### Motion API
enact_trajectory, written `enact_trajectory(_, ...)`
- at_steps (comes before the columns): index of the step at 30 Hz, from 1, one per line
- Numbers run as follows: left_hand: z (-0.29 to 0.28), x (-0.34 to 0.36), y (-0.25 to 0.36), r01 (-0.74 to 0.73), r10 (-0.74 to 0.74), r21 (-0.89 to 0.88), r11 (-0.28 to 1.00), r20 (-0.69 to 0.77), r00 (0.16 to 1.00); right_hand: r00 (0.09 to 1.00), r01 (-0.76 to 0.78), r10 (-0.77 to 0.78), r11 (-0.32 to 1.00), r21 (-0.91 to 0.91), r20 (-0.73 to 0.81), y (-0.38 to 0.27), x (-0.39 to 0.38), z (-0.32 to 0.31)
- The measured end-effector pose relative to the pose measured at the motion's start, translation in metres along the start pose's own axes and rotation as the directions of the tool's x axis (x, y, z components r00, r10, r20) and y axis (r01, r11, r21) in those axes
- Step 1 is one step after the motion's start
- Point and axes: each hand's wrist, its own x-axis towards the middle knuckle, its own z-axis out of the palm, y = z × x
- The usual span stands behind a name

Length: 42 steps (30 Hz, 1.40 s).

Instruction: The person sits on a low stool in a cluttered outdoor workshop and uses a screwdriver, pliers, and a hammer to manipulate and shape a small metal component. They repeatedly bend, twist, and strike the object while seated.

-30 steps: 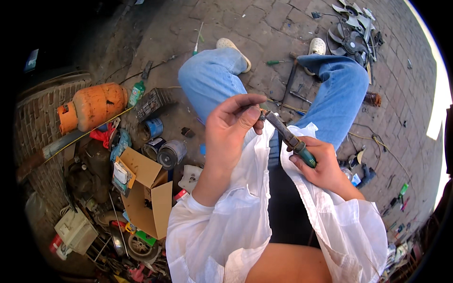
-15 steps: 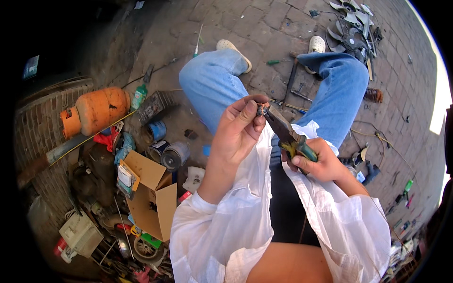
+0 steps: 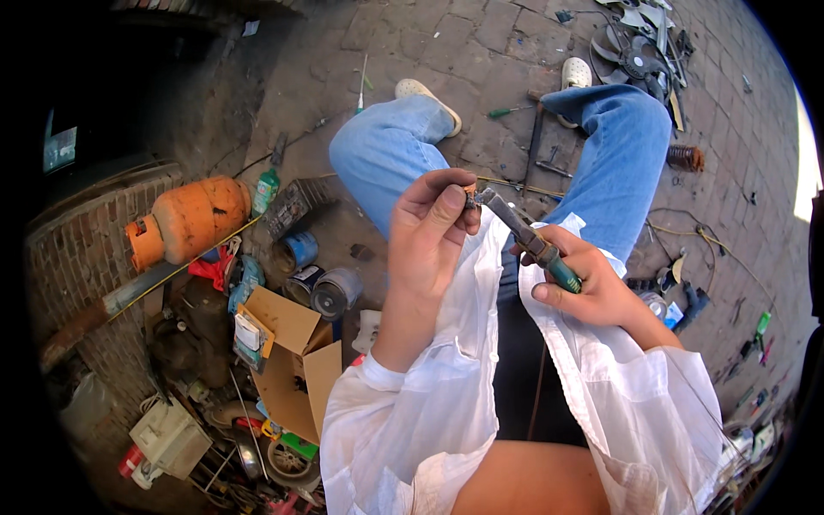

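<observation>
My left hand [image 3: 427,225] pinches a small dark piece with copper-coloured strands [image 3: 471,196] between thumb and fingers; its exact kind is too small to tell. In my right hand [image 3: 592,279] is a pair of pliers [image 3: 524,230] with dark metal jaws and green handles, gripped by closed fingers. The pliers' tip meets the piece or lies right beside it, above my lap. Whether the jaws bite on it I cannot tell. Part of the handles is hidden by my right fingers.
At left, an orange gas cylinder [image 3: 206,219], paint cans [image 3: 336,293] and an open cardboard box [image 3: 279,386] stand among scrap. A hammer [image 3: 534,137] and a green-handled screwdriver [image 3: 508,112] lie between my feet. Fan blades [image 3: 635,62] lie at far right, a rusty coil spring [image 3: 687,158] nearer.
The pliers have rolled in my right hand, so their handles now show more edge-on. My left hand keeps its pinch on the small piece. The whole view has shifted slightly.
</observation>
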Motion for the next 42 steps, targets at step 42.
enact_trajectory(42, 0.025, 0.019, -0.013, 0.155, -0.045, -0.621, 0.769, 0.189, 0.981, 0.888, -0.014, 0.064, 0.994, 0.113, -0.455, -0.017, 0.020, -0.021)
